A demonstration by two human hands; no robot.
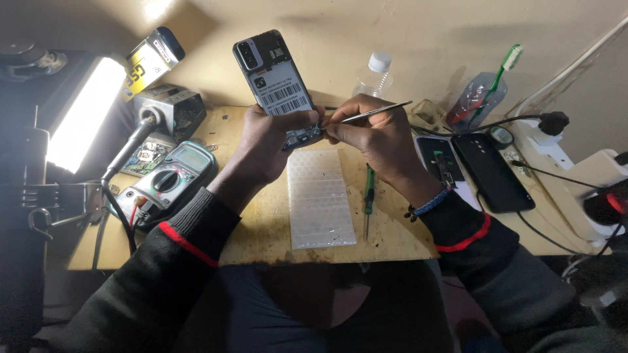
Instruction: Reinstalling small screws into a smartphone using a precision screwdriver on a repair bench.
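Note:
My left hand (268, 140) holds an opened black phone (275, 82) upright above the wooden bench, its back cover off and the battery showing. My right hand (373, 134) grips thin metal tweezers (376, 112), whose tips point at the exposed lower end of the phone near my left thumb. A sheet of clear bubble wrap (320, 196) lies on the bench below both hands. A green-handled screwdriver (369, 196) rests beside it, under my right wrist.
A green multimeter (171, 180) and a lit lamp (82, 114) stand at the left. Two dark phone backs (490, 171) lie at the right with cables, a power strip (556, 167), a plastic bottle (374, 77) and a toothbrush (497, 82).

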